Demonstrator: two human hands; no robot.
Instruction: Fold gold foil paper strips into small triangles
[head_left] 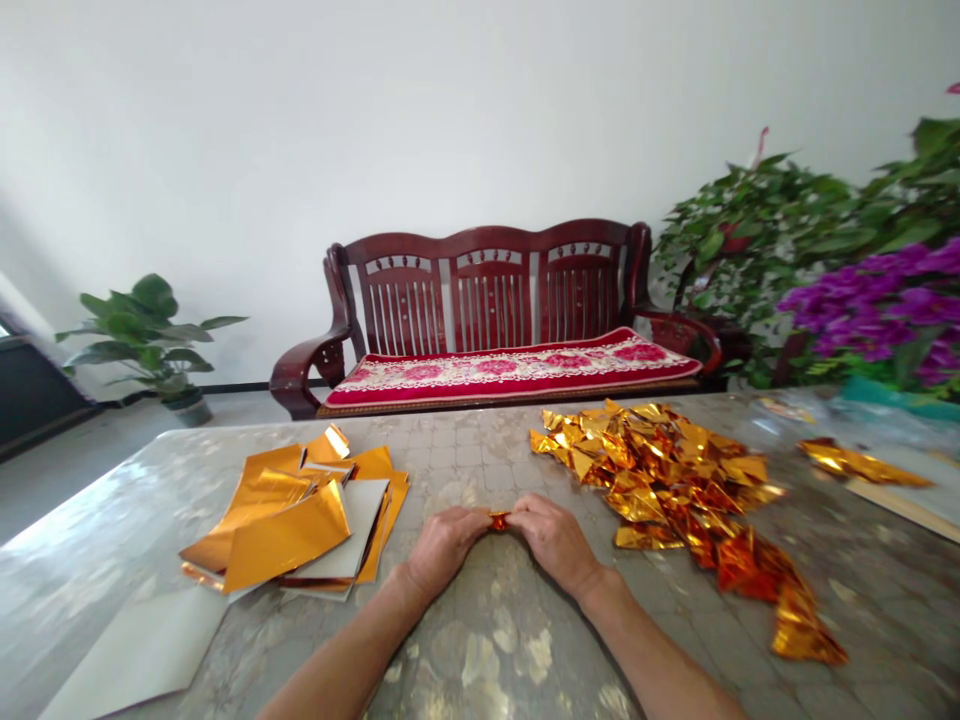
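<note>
My left hand (446,550) and my right hand (555,545) meet at the middle of the table, fingertips pinching a small folded piece of gold foil (499,521) between them. Most of that piece is hidden by my fingers. To the left of my left hand lies a loose stack of flat gold foil sheets (289,525), some with grey-white backs. A heap of folded, crumpled gold foil pieces (664,480) spreads out to the right of my right hand. All of this rests on a glossy mottled tabletop (465,450).
A grey-white sheet (135,650) sits at the near left table edge. Gold foil (862,463) and a pale board (900,505) lie at the right, below clear plastic (795,410). Beyond the table stand a red-cushioned wooden bench (487,300) and potted plants (757,240).
</note>
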